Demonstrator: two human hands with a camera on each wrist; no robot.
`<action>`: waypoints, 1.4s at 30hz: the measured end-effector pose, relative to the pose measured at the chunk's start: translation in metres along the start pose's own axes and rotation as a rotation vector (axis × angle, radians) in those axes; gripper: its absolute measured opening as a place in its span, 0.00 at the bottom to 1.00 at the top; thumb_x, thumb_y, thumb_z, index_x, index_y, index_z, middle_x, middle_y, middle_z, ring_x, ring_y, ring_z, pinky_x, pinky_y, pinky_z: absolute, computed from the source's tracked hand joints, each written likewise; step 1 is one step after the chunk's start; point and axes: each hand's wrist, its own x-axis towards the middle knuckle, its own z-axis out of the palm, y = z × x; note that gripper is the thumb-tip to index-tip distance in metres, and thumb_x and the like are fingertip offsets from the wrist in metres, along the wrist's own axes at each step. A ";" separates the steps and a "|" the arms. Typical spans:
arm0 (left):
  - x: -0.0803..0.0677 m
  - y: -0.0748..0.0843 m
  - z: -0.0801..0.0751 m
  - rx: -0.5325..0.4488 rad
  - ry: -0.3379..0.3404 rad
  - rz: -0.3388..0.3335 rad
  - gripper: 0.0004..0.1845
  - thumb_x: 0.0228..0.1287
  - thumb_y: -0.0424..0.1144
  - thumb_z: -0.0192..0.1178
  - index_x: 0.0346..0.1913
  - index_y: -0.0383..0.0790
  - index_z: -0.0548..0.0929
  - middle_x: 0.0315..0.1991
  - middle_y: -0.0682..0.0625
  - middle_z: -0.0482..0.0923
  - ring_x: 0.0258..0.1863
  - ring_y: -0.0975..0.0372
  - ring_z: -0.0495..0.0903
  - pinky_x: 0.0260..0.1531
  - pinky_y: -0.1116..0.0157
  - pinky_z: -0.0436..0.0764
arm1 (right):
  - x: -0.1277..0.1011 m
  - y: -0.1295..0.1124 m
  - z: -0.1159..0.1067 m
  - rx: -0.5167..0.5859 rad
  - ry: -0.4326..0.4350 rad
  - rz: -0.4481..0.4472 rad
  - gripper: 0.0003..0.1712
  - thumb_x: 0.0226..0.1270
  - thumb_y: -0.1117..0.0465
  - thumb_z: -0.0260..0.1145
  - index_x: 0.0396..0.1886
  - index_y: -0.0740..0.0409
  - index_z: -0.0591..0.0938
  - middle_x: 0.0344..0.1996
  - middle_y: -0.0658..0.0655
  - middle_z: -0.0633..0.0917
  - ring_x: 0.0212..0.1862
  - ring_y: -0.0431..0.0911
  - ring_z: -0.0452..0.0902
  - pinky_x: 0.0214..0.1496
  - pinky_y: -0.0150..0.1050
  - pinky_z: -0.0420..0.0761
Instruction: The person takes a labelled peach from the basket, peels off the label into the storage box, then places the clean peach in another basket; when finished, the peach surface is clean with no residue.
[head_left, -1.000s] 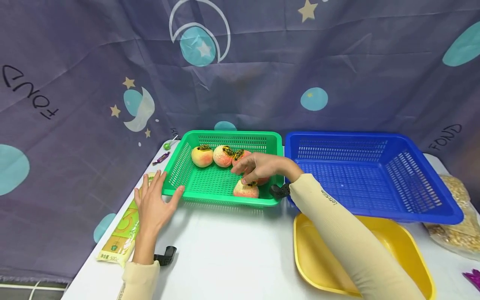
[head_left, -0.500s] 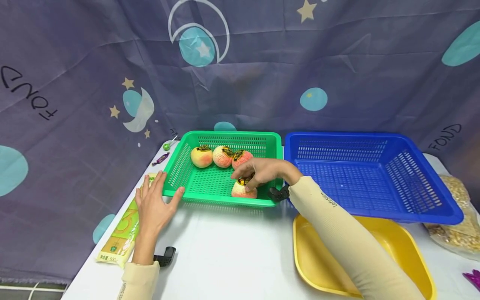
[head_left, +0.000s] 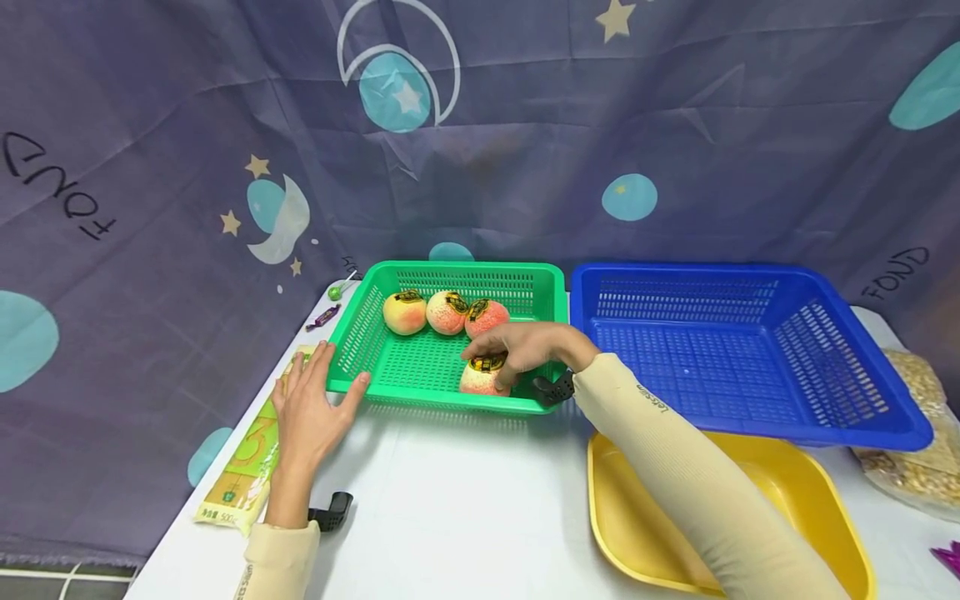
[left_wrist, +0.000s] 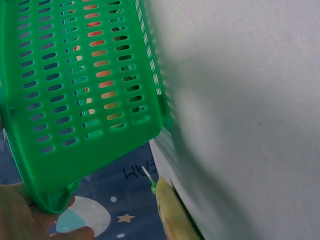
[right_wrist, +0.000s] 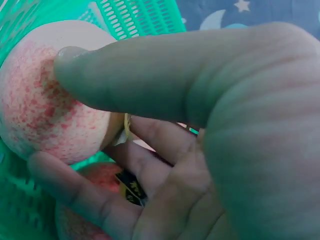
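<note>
My right hand reaches into the green basket and holds a pink-and-cream peach with a black and gold label, near the front wall. In the right wrist view the thumb presses on that peach's side, fingers spread around it; another peach shows below. Three more labelled peaches, a yellowish one, a speckled one and a redder one, line the back. With fingers spread and straight, my left hand rests at the basket's front left corner.
To the right stands a blue basket, with a yellow bin in front of it. A yellow-green packet, a purple-wrapped candy and a green lollipop lie left. A clear bag of grain lies far right.
My right hand has moved down and closed around the front peach, which has shifted slightly left. The redder back peach has come into fuller view. My left hand stays in place.
</note>
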 end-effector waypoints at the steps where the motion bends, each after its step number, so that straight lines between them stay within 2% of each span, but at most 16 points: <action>1: 0.000 0.000 0.000 0.000 -0.003 -0.001 0.43 0.66 0.65 0.59 0.76 0.43 0.67 0.78 0.42 0.63 0.80 0.40 0.52 0.70 0.29 0.46 | 0.000 0.001 0.000 0.004 0.003 -0.003 0.43 0.61 0.73 0.69 0.77 0.60 0.67 0.76 0.59 0.69 0.76 0.52 0.65 0.59 0.38 0.82; 5: 0.000 0.001 0.000 -0.002 -0.005 -0.004 0.43 0.66 0.65 0.59 0.76 0.43 0.67 0.78 0.42 0.63 0.80 0.40 0.52 0.70 0.30 0.46 | 0.001 0.004 0.000 0.035 0.016 -0.018 0.41 0.62 0.73 0.69 0.76 0.61 0.68 0.73 0.60 0.73 0.70 0.52 0.70 0.53 0.37 0.84; 8: -0.001 0.001 0.000 -0.001 -0.003 -0.003 0.42 0.66 0.64 0.59 0.76 0.43 0.67 0.78 0.43 0.63 0.79 0.39 0.54 0.70 0.30 0.47 | 0.002 0.005 -0.001 0.044 0.014 -0.018 0.41 0.62 0.73 0.69 0.76 0.61 0.68 0.74 0.60 0.71 0.73 0.53 0.68 0.53 0.38 0.85; 11: 0.000 0.002 0.000 0.001 0.001 0.001 0.42 0.67 0.64 0.59 0.76 0.43 0.67 0.78 0.43 0.63 0.79 0.39 0.55 0.69 0.30 0.48 | 0.003 0.004 -0.002 -0.022 0.003 0.002 0.44 0.61 0.71 0.71 0.77 0.59 0.66 0.77 0.58 0.67 0.77 0.52 0.62 0.63 0.42 0.81; 14: 0.000 0.002 0.000 0.003 0.000 0.004 0.42 0.67 0.64 0.60 0.76 0.43 0.67 0.78 0.44 0.63 0.78 0.39 0.56 0.69 0.30 0.49 | 0.004 0.001 -0.002 -0.144 0.001 0.039 0.48 0.60 0.67 0.73 0.79 0.53 0.64 0.79 0.54 0.64 0.80 0.51 0.56 0.74 0.48 0.71; 17: 0.001 0.002 0.000 0.004 -0.004 0.003 0.42 0.67 0.64 0.59 0.76 0.43 0.67 0.78 0.44 0.63 0.78 0.40 0.57 0.69 0.30 0.49 | 0.005 -0.002 -0.001 -0.229 0.017 0.071 0.49 0.58 0.64 0.74 0.79 0.49 0.65 0.79 0.51 0.64 0.81 0.49 0.55 0.78 0.49 0.66; 22: 0.000 0.001 0.000 0.011 -0.006 0.005 0.42 0.68 0.63 0.59 0.76 0.43 0.67 0.78 0.44 0.63 0.77 0.41 0.60 0.69 0.31 0.51 | 0.005 -0.004 0.001 -0.244 0.057 0.104 0.46 0.55 0.64 0.75 0.75 0.46 0.71 0.72 0.49 0.72 0.70 0.46 0.68 0.70 0.45 0.74; 27: -0.001 0.001 0.001 0.014 -0.007 0.002 0.42 0.68 0.63 0.59 0.76 0.42 0.67 0.78 0.44 0.63 0.76 0.43 0.62 0.68 0.31 0.52 | 0.005 -0.003 0.000 -0.239 0.066 0.098 0.42 0.51 0.64 0.76 0.70 0.45 0.76 0.63 0.48 0.77 0.58 0.45 0.71 0.60 0.40 0.78; 31: -0.001 0.001 0.001 0.009 -0.005 0.002 0.41 0.68 0.63 0.59 0.77 0.43 0.66 0.79 0.45 0.62 0.76 0.43 0.63 0.68 0.32 0.52 | 0.006 -0.001 -0.001 -0.187 0.044 0.081 0.37 0.55 0.67 0.74 0.66 0.46 0.79 0.55 0.51 0.81 0.51 0.45 0.72 0.51 0.38 0.79; 33: -0.001 0.001 0.002 0.006 -0.002 0.002 0.41 0.68 0.63 0.59 0.77 0.43 0.66 0.79 0.45 0.62 0.76 0.44 0.63 0.68 0.32 0.52 | 0.006 -0.001 -0.001 -0.191 0.034 0.080 0.37 0.56 0.67 0.74 0.67 0.45 0.78 0.56 0.51 0.81 0.52 0.45 0.72 0.51 0.38 0.79; 35: 0.000 0.001 0.002 0.004 0.001 0.000 0.41 0.68 0.63 0.59 0.77 0.43 0.66 0.78 0.45 0.63 0.76 0.44 0.63 0.68 0.32 0.52 | 0.006 -0.001 0.000 -0.219 0.019 0.088 0.39 0.58 0.67 0.73 0.70 0.43 0.76 0.65 0.51 0.78 0.60 0.45 0.71 0.57 0.40 0.79; 39: 0.000 0.001 0.002 0.003 0.005 -0.003 0.41 0.68 0.62 0.60 0.77 0.43 0.67 0.78 0.45 0.63 0.75 0.44 0.64 0.68 0.32 0.52 | 0.006 -0.002 0.001 -0.289 -0.006 0.116 0.48 0.59 0.67 0.73 0.78 0.40 0.67 0.79 0.50 0.62 0.78 0.45 0.57 0.71 0.45 0.72; 40: 0.000 0.001 0.002 0.002 0.004 -0.004 0.41 0.68 0.62 0.60 0.77 0.43 0.67 0.78 0.45 0.63 0.75 0.44 0.64 0.68 0.32 0.52 | 0.006 -0.002 0.001 -0.294 -0.009 0.121 0.49 0.59 0.67 0.73 0.78 0.40 0.66 0.80 0.50 0.61 0.79 0.46 0.55 0.72 0.46 0.72; 42: 0.000 0.001 0.002 0.001 0.002 -0.006 0.41 0.68 0.62 0.60 0.77 0.43 0.66 0.78 0.45 0.63 0.75 0.44 0.64 0.68 0.32 0.52 | 0.006 -0.003 0.001 -0.306 0.002 0.125 0.48 0.59 0.67 0.74 0.78 0.40 0.67 0.79 0.50 0.62 0.78 0.46 0.57 0.72 0.47 0.72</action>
